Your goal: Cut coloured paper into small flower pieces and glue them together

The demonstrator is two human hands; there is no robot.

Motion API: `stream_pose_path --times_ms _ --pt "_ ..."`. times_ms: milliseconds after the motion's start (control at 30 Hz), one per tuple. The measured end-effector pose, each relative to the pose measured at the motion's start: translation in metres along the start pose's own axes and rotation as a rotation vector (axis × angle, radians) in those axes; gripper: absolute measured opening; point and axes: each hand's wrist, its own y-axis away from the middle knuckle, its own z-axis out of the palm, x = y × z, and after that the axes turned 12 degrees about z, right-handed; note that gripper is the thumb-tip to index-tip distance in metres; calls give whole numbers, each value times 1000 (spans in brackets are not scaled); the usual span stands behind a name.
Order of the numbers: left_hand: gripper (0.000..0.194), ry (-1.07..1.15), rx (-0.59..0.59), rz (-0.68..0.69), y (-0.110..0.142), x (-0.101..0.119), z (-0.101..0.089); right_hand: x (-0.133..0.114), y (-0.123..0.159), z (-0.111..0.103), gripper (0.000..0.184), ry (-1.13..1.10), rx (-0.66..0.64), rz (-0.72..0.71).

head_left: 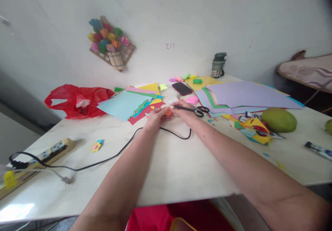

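Both of my hands are together over the middle of the table. My left hand [156, 117] is closed on a small orange piece [169, 111], too small to tell whether it is paper or clay. My right hand [183, 112] is closed close beside it, its fingertips near the orange piece. Black-handled scissors [199, 111] lie across the right hand between thumb and fingers, handles pointing back toward the wrist. Red paper [136, 117] with cut edges is just left of the hands. A black cable [124, 149] runs beneath my wrists.
Coloured paper sheets [249, 94] are stacked right, others [124, 103] left. A phone [182, 88], pink clay packet [192, 100] and bottle [218, 65] stand behind. Paper scraps [255, 129] and a green fruit [278, 120] lie right; a red bag [75, 101], power strip [52, 151] and paper flower [95, 147] left.
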Motion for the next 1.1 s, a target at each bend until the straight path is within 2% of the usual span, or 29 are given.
stream_pose_path --times_ms 200,400,600,700,900,1100 --pt "32 -41 -25 21 -1 -3 -1 6 -5 -1 20 16 2 -25" --pt "30 -24 0 22 -1 -3 1 10 -9 0 19 -7 -9 -46" --pt "30 -40 37 24 -2 -3 1 4 -4 0 19 -34 32 2" --pt "29 -46 75 35 -2 -3 1 3 -5 -2 16 -79 15 -54" --pt "28 -62 99 50 0 -1 2 11 -14 -4 37 -13 56 -153" --pt "28 -69 97 37 0 -2 2 11 -15 -2 23 -50 30 -173"
